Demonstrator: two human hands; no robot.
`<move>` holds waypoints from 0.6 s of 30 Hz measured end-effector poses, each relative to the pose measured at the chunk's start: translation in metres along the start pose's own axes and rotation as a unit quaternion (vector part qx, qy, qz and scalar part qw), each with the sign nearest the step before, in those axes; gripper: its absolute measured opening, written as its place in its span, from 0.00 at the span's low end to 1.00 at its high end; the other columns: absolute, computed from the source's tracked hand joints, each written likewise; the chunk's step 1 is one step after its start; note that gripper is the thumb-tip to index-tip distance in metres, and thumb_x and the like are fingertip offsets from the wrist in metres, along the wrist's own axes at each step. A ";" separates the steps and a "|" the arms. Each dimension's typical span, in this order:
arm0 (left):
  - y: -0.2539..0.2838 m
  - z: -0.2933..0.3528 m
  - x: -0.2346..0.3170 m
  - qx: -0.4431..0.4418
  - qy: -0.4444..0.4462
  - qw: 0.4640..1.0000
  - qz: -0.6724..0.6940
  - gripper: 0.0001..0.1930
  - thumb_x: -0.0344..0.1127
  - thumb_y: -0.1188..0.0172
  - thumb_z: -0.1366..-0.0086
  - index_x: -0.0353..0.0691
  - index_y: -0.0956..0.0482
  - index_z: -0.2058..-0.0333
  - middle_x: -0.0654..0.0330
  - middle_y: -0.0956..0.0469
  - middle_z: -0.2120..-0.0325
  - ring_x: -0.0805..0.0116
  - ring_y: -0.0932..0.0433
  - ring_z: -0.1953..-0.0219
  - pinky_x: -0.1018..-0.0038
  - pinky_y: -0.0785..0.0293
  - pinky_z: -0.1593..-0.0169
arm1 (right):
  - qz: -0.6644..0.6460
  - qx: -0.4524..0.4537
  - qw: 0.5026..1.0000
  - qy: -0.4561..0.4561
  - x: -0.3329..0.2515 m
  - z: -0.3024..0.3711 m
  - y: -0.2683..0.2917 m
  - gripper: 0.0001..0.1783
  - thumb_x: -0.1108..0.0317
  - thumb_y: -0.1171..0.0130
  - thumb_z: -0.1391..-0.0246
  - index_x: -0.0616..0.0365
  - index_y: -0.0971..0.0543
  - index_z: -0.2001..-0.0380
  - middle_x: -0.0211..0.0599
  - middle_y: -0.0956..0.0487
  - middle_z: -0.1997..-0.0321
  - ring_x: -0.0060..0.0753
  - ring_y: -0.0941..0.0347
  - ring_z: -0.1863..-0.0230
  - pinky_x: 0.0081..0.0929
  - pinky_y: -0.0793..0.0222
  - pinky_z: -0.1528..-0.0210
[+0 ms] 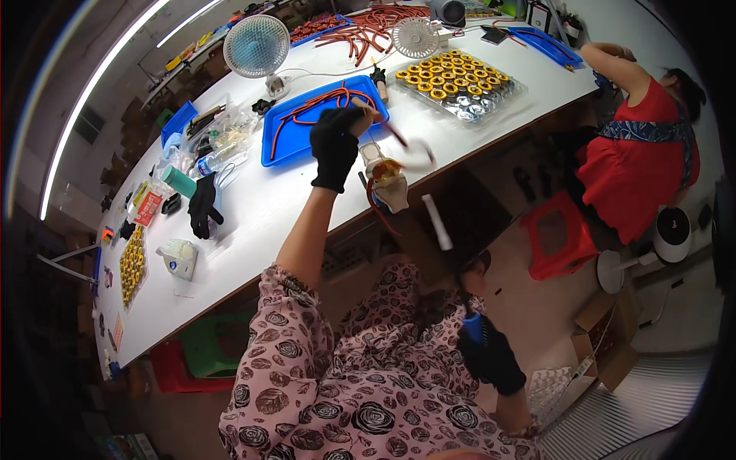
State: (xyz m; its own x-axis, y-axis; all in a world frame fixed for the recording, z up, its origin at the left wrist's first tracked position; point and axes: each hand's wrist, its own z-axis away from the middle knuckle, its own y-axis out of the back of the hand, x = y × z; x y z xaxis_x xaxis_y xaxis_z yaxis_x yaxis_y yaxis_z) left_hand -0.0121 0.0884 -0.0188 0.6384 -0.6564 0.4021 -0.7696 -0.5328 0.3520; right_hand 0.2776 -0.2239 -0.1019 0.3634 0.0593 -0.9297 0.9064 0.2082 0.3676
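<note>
My left hand (336, 146), in a black glove with bare fingertips, is closed above the near edge of a blue tray (270, 146). It pinches a dark reddish tube (393, 133), whose far end runs into a pale, blurred loop. Orange-red tubes (310, 103) lie in the tray. Just below the left hand, a cream-coloured holder (391, 192) with an amber inside sits at the table edge. My right hand (494, 360), gloved in black, is low by my lap and wrapped round a blue-handled tool (474, 328) with a dark shaft and a long white tip.
Beyond the holder stands a clear tray of yellow-ringed round parts (452, 77). Two small fans (257, 47) and piled red tubes (376, 27) are further back. A black glove (203, 207) and tissue pack (178, 259) lie left. A person in red (632, 169) sits right, near a red stool (558, 238).
</note>
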 end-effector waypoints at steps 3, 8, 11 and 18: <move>-0.030 0.031 -0.023 -0.051 0.280 0.928 0.241 0.10 0.29 0.39 0.48 0.35 0.20 0.65 0.62 0.22 0.70 0.74 0.26 0.65 0.77 0.32 0.58 | -0.184 -0.109 0.937 -0.275 -0.032 -0.054 -0.015 0.10 0.63 0.45 0.46 0.53 0.30 0.62 0.23 0.29 0.80 0.14 0.35 0.85 0.17 0.40 0.84; -0.045 0.056 -0.026 -0.026 0.351 0.875 0.333 0.09 0.31 0.39 0.47 0.40 0.20 0.65 0.64 0.22 0.70 0.75 0.26 0.69 0.78 0.30 0.62 | -0.326 -0.078 0.931 -0.145 -0.031 -0.109 -0.039 0.13 0.59 0.45 0.46 0.53 0.29 0.60 0.24 0.30 0.83 0.15 0.36 0.87 0.18 0.41 0.85; -0.034 0.055 -0.031 -0.017 0.340 0.895 0.289 0.09 0.31 0.39 0.47 0.41 0.20 0.65 0.64 0.22 0.70 0.76 0.27 0.70 0.78 0.30 0.64 | -0.300 -0.102 0.929 -0.190 -0.044 -0.102 -0.025 0.11 0.61 0.46 0.45 0.53 0.31 0.62 0.23 0.33 0.83 0.16 0.38 0.88 0.19 0.42 0.86; 0.012 0.072 0.018 0.108 0.077 0.990 -0.056 0.10 0.36 0.39 0.46 0.46 0.20 0.64 0.60 0.22 0.68 0.64 0.24 0.64 0.71 0.28 0.65 | -0.347 -0.161 0.872 -0.305 -0.039 -0.022 0.010 0.10 0.62 0.49 0.44 0.52 0.32 0.61 0.23 0.34 0.83 0.16 0.41 0.89 0.17 0.45 0.88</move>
State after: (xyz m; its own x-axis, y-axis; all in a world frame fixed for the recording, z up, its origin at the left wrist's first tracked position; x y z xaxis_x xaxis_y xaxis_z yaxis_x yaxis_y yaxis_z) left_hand -0.0110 0.0311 -0.0683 0.7013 -0.5069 0.5012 -0.6694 -0.7100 0.2186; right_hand 0.2675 -0.2028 -0.0626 -0.1134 -0.7001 -0.7050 0.8814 0.2567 -0.3967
